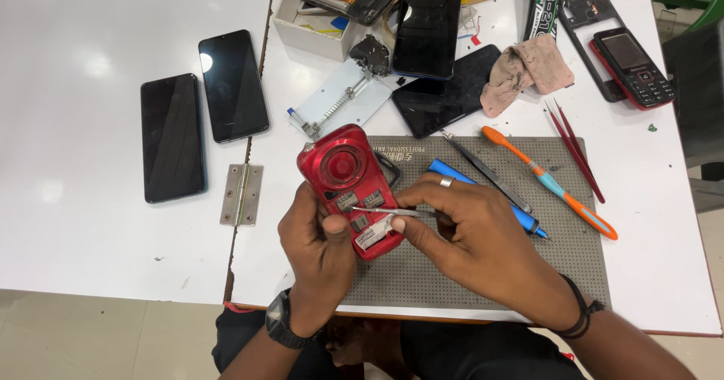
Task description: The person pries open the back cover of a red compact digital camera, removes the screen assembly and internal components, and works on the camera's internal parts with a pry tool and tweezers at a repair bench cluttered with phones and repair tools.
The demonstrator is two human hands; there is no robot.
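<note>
Clearly, at frame centre, the left hand (320,233) grips the red phone body (348,188) while the right hand (467,233) pinches tweezers (385,212) against its slots; a slip could likely scratch contacts.

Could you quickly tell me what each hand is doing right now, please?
Left hand: closed around the red phone, back cover off.
Right hand: pinching metal tweezers, tip at the phone.

Landmark: grey work mat (483,274).
- Two dark-screened smartphones (202,108), flat, side by side, well left of mat.
- Black screen panels (445,86) just beyond mat's far edge.
- White open box (305,33) farther back.
- Red keypad phone (633,67), small dark screen, beyond mat's right corner.
</note>
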